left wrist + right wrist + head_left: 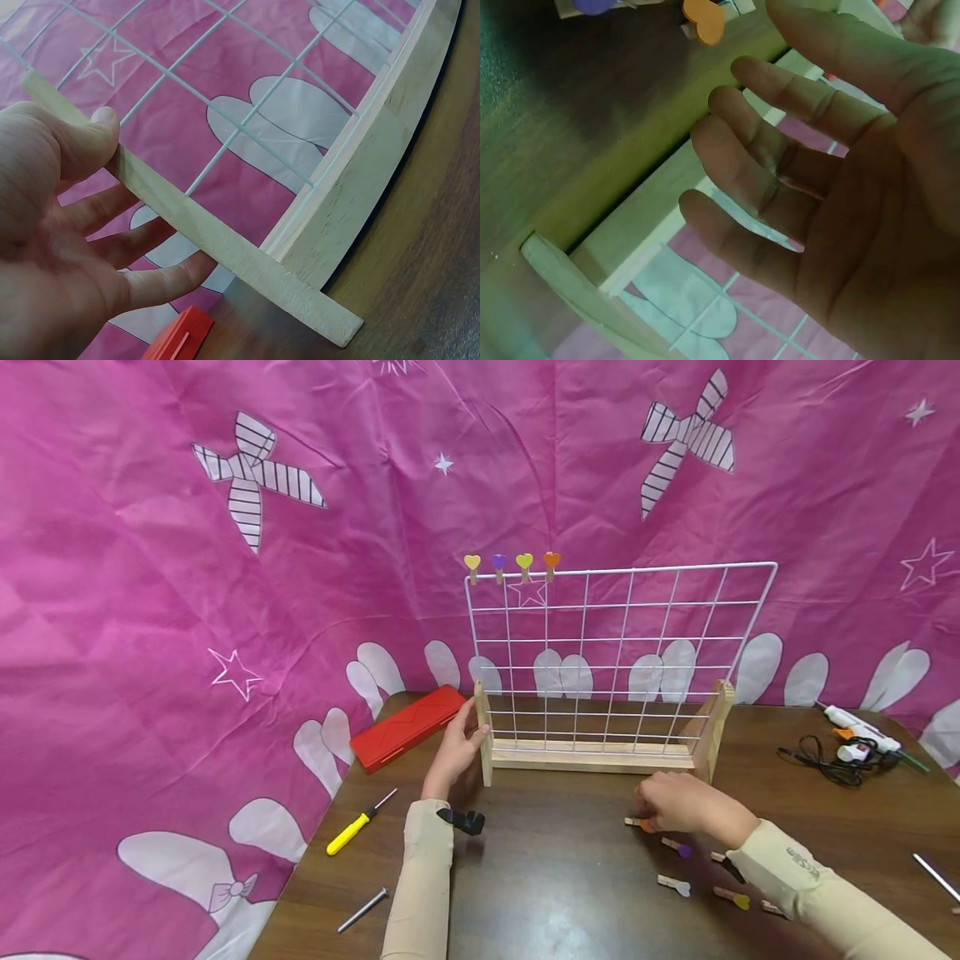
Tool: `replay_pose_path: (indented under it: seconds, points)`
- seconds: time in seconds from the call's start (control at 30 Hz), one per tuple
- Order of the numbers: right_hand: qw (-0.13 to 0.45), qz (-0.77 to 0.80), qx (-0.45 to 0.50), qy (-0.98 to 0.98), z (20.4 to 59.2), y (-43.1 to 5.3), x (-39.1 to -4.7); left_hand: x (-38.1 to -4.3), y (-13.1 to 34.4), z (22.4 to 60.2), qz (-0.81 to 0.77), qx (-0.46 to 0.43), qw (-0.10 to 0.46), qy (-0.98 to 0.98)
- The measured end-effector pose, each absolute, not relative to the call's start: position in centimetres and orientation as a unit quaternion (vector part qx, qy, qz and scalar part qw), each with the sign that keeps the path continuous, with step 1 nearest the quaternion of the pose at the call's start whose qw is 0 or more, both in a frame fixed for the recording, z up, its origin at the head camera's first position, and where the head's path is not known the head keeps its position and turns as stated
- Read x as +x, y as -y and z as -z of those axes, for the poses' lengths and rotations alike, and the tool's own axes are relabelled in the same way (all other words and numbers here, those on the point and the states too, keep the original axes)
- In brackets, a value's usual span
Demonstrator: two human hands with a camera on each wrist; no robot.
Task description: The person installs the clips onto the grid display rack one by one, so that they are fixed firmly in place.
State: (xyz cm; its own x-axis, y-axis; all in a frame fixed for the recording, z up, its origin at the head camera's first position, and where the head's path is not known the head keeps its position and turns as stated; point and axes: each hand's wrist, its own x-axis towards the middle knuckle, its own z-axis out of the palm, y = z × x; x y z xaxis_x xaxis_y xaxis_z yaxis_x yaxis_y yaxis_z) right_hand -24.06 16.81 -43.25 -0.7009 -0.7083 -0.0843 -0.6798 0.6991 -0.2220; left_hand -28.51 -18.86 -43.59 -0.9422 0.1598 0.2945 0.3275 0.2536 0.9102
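My left hand [456, 752] holds the left wooden upright [484, 752] of a white wire grid [617, 639] on a wooden stand. In the left wrist view, the thumb lies across one face of that upright [247, 259] and the fingers pass behind it. My right hand [678, 802] hovers over the table beside a small clothespin with an orange heart [643, 824]. Seen in the right wrist view, that hand [855, 187] has loosely bent fingers with nothing between them, apart from the orange heart [705, 21]. Heart clothespins, including an orange one [552, 561], sit on the grid's top left edge.
Clothespins with purple [678, 848], white [675, 884] and yellow [732, 898] hearts lie near my right forearm. To the left are a red case [408, 727], a yellow-handled screwdriver [351, 833] and a bolt [363, 910]. A glue gun [858, 731] with its cord lies at right.
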Motion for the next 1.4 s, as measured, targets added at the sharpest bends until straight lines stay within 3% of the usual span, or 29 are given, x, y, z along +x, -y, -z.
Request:
replay_pose_path:
  seconds: [0.83,1.4]
  points:
    - [0.064,0.083,-0.354,-0.929,45.8,-16.3,-24.2,-28.3,19.0,43.4,0.602,-0.150,0.054,0.782]
    - [0.083,0.103,-0.344,-0.930,45.8,-16.8,-24.6,-28.3,18.9,43.5,0.599,-0.146,0.056,0.786]
